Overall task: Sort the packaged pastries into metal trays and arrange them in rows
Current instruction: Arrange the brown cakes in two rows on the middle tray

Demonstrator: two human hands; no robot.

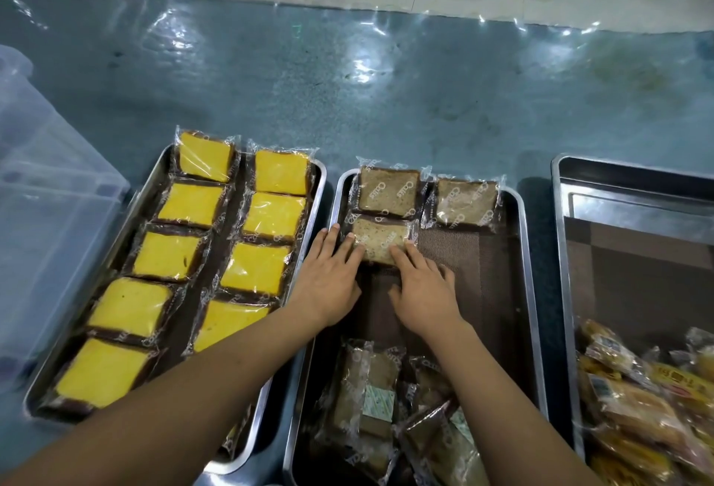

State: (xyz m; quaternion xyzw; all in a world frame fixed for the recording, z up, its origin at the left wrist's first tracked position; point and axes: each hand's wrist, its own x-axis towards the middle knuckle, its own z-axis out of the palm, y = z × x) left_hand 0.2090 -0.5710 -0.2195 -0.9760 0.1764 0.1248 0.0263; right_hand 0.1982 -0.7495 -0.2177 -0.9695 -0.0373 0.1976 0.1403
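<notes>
Both hands, left hand [328,276] and right hand [423,288], press a brown pastry pack [380,240] flat. Fingers lie straight, grasping nothing, in the middle tray [521,253].

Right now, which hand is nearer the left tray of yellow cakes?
Left. The left hand lies over the near rim of the left tray, fingertips reaching the brown slice. The right hand rests inside the middle tray, farther away.

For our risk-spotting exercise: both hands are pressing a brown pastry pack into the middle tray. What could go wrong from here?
1. The pressed pack overlaps the pack behind it, so pushing further may skew that row.
2. The left hand lies across the rim beside the yellow packs and might nudge them.
3. The loose pile at the near end of the middle tray may crowd later rows.
</notes>
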